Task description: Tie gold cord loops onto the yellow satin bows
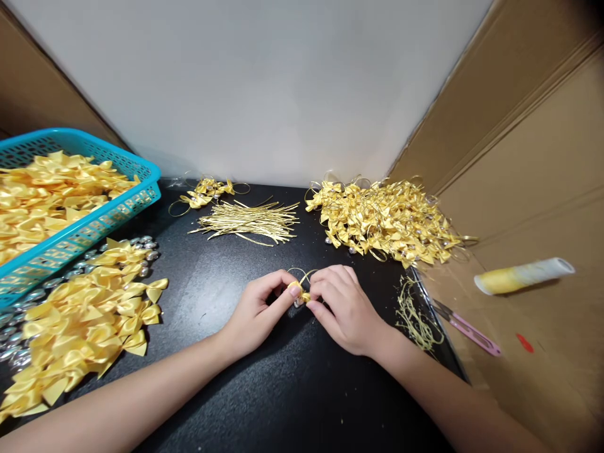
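Note:
Over the middle of the black table, my left hand (259, 308) pinches a small yellow satin bow (306, 296) between thumb and forefinger. My right hand (345, 308) is closed at the bow's other side, its thumb and fingertips on it. A thin gold cord (302, 274) loops up above the bow between the hands, and a shiny silver bead (298, 303) shows just below. My fingers hide most of the bow and the cord's ends. Straight gold cord pieces (250, 221) lie in a bundle beyond my hands.
Left, a blue basket (155, 179) holds yellow bows; loose bows (89, 314) and silver beads (19, 358) lie before it. Looped bows form a small group (207, 192) and a big pile (387, 220). Right: cord scraps (418, 318), pink-handled snips (474, 333), a roll (523, 275), cardboard (533, 145).

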Available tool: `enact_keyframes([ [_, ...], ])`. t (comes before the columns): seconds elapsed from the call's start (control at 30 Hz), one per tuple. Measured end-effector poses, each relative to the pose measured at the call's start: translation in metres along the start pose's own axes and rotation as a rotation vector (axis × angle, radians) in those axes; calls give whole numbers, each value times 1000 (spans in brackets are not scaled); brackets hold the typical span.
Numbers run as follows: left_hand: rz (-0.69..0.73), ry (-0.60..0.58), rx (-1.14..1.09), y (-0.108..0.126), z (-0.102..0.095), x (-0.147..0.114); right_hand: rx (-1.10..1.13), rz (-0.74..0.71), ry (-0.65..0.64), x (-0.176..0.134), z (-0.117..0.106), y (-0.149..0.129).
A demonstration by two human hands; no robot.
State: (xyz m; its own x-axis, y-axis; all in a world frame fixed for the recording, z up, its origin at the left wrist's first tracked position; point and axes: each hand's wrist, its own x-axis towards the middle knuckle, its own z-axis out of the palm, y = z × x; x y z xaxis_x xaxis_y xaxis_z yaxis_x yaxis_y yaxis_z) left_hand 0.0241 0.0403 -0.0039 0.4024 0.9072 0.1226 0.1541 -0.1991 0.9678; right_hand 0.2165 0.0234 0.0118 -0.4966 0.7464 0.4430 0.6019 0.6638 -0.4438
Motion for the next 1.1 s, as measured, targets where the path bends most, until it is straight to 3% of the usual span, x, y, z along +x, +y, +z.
enact_keyframes([
  [0.1, 53, 16, 32, -2, 0, -1, 68, 82, 146, 0, -1, -1],
  [0.23, 233, 23, 118, -2, 0, -2, 143, 182, 317, 2, 1, 0],
  [0.5, 564, 125, 335, 2, 1, -3, 326, 202, 211, 4, 0, -9],
  [0.7, 558, 176, 374, -1, 0, -3, 490, 178, 162, 2, 4, -15],
  [0.97, 535, 185, 378, -1, -1, -4, 526, 73, 172, -1, 9, -10],
  [1.1, 553, 139, 370, 0, 0, -5, 569, 210, 264, -2, 13, -7],
])
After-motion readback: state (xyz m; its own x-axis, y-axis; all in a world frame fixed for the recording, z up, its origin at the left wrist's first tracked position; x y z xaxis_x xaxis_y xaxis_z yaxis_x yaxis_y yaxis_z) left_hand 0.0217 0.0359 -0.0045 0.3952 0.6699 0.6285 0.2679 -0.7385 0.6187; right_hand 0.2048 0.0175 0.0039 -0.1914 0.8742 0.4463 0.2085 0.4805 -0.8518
